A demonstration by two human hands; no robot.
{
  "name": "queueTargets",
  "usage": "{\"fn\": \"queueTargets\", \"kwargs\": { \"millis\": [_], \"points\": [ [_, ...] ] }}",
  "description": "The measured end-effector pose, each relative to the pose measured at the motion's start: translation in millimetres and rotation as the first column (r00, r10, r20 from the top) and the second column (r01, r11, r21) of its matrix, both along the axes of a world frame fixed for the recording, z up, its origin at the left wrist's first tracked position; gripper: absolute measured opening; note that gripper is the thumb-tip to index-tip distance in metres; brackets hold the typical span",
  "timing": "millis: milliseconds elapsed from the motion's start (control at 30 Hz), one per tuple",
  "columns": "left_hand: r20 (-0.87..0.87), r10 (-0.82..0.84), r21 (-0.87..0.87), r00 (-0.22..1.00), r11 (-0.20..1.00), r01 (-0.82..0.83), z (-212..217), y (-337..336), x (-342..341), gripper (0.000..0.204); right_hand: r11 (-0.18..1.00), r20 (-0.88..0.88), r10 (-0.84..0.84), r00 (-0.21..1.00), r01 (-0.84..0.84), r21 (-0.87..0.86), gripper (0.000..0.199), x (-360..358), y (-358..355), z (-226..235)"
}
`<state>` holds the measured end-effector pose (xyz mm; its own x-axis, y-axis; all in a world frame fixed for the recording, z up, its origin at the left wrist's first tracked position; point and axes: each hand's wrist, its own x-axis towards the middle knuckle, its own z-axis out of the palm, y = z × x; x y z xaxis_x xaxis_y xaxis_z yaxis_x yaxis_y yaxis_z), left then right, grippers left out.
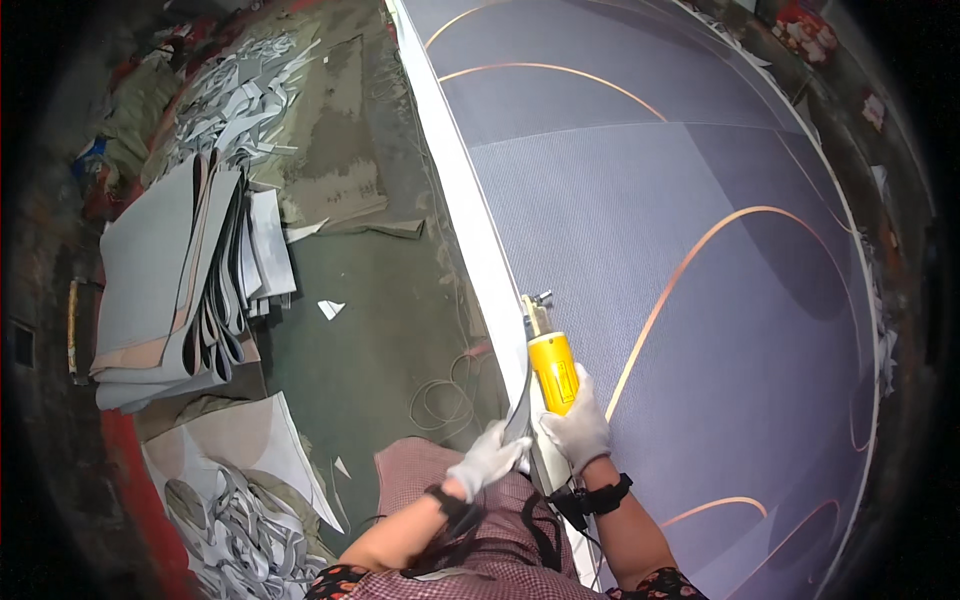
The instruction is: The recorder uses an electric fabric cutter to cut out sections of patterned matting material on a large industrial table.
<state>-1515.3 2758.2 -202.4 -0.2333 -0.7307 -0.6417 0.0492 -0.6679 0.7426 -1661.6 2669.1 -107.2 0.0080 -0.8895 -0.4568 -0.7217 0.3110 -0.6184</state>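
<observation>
My right hand (580, 425), in a white glove, is closed around a yellow handheld electric cutter (553, 370). The cutter's metal head sits on the left edge of a large purple-grey carpet (600, 230) with curved gold lines. From beside the cutter a narrow grey strip (520, 408) curls down to my left hand (487, 460), also gloved in white. The left fingers are closed on that strip, at the edge of the white tabletop (483, 225). A dark cord runs from the cutter's rear past my right wrist.
Folded grey carpet pieces (165, 270) are stacked on the left. Tangled grey offcut strips lie in one heap (240, 100) at the far left and another (250, 540) at the near left. A thin coiled cable (440, 403) rests on the green floor (370, 320), near a white scrap (330, 309).
</observation>
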Motion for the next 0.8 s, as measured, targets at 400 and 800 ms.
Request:
{"fn": "queueTargets", "kwargs": {
  "millis": [400, 800],
  "points": [
    [0.240, 0.233, 0.005, 0.942, 0.970, -0.241, 181, -19, 212, 0.035, 0.998, 0.019, -0.006, 1.000, 0.007, -0.069, 0.089, 87, -149, -29],
    [0.215, 0.812, -0.304, 0.542, 0.583, -0.753, 158, -25, 442, 0.034, 0.999, -0.085, 0.004, 0.996, -0.006, -0.035, 0.087, 189, -295, 10]
  ]
}}
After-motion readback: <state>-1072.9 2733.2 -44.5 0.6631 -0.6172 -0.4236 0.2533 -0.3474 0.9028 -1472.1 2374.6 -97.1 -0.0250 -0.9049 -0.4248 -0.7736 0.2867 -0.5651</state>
